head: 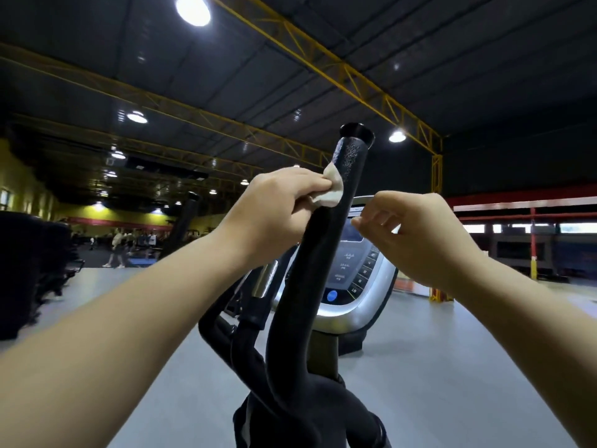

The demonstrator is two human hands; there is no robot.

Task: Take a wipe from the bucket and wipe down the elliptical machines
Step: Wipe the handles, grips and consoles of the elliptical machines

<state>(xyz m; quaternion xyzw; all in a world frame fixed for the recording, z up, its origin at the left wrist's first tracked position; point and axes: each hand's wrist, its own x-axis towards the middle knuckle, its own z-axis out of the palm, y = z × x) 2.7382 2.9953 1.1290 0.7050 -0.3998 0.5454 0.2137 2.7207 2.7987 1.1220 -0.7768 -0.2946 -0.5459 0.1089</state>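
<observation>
A black elliptical handle bar (323, 253) rises up the middle of the view, its top end flared. My left hand (274, 211) pinches a crumpled white wipe (331, 189) and presses it against the left side of the bar near the top. My right hand (416, 234) hovers just right of the bar, fingers loosely curled, holding nothing, in front of the silver console (361, 286) with its blue button. The bucket is not in view.
A second black handle bar (184, 224) stands to the left, with lower black bars (226, 337) below. Grey floor (452, 350) spreads around. People (119, 247) stand far off at the left. A yellow post (436, 234) and red rails (529, 208) are at the right.
</observation>
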